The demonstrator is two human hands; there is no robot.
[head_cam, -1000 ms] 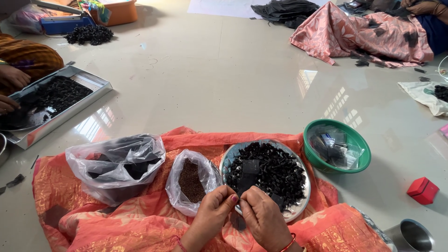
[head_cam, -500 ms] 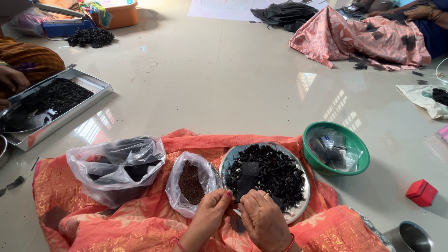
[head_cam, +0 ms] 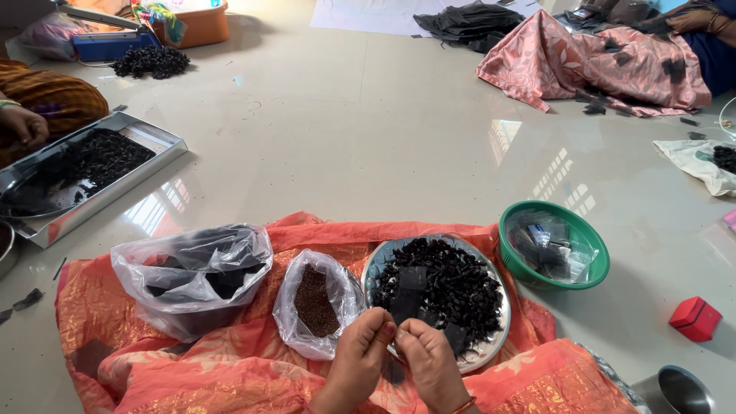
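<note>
Fingers [head_cam: 387,331] of both hands pinched together over plate [head_cam: 491,349].

We count two clear plastic bags [head_cam: 192,276] [head_cam: 316,303] near left, one round metal plate of black pieces [head_cam: 438,295], one green plastic bowl [head_cam: 553,247], one small red box [head_cam: 694,318], one rectangular steel tray [head_cam: 84,172] far left, and our two hands [head_cam: 359,362] [head_cam: 431,366].
</note>
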